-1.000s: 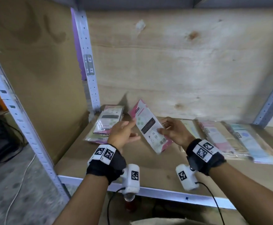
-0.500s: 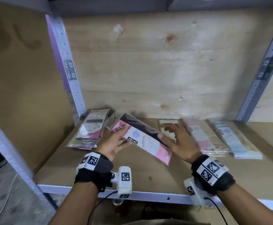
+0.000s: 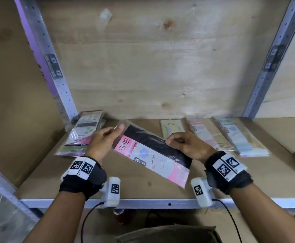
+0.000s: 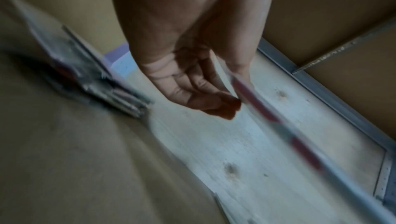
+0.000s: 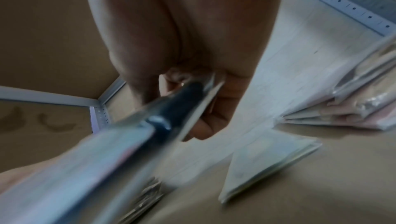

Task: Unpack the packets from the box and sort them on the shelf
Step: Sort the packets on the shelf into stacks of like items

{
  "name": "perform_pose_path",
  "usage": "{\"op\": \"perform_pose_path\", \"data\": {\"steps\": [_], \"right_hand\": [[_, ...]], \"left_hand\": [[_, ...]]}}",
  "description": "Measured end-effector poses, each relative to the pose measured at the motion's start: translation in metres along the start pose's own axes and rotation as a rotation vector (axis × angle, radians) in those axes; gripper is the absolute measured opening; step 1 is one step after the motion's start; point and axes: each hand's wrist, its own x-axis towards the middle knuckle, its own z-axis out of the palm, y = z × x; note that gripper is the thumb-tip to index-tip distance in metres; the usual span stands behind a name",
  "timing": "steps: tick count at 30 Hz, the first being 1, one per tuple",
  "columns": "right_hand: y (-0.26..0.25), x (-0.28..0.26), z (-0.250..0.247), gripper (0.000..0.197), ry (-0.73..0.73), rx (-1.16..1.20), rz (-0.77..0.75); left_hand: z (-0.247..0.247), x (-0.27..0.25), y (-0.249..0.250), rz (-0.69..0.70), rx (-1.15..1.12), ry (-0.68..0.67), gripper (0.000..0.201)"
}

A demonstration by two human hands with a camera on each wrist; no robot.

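Both hands hold the pink stocking packet [image 3: 152,155] above the shelf [image 3: 160,201], right hand [image 3: 187,146] pinching its far edge, left hand [image 3: 104,141] fingers loosely curled at its left end — best lowered flat into the gap between the piles

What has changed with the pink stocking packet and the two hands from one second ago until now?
The pink stocking packet went from tilted upright with its printed back showing to lying flatter, front side up, low over the shelf. The left hand and the right hand both keep hold of it; the right hand now pinches its dark edge. The packets lying on the shelf stayed where they were.
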Motion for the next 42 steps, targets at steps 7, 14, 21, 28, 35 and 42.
{"op": "perform_pose_path", "data": {"steps": [7, 14, 21, 28, 35, 42], "right_hand": [[0.001, -0.005, -0.006, 0.02, 0.048, 0.112, 0.113], [0.002, -0.011, -0.006, 0.041, 0.088, 0.639, 0.331], [0.003, -0.009, 0.001, 0.045, 0.318, 0.593, 0.376], [-0.008, -0.01, 0.015, 0.043, 0.3, 0.723, 0.298], [-0.004, -0.012, 0.004, 0.036, 0.388, 0.684, 0.307], [-0.002, -0.013, 0.002, 0.036, 0.417, 0.613, 0.278]], "left_hand": [[0.0, 0.0, 0.003, 0.015, 0.133, 0.006, 0.045], [0.006, 0.001, 0.006, 0.115, -0.172, 0.233, 0.043], [0.02, -0.007, 0.007, 0.21, -0.098, 0.185, 0.043], [0.036, -0.022, 0.014, -0.052, -0.641, -0.103, 0.03], [0.032, -0.008, 0.01, 0.019, -0.159, 0.15, 0.03], [0.035, -0.011, 0.01, 0.331, 0.152, 0.299, 0.028]]}}
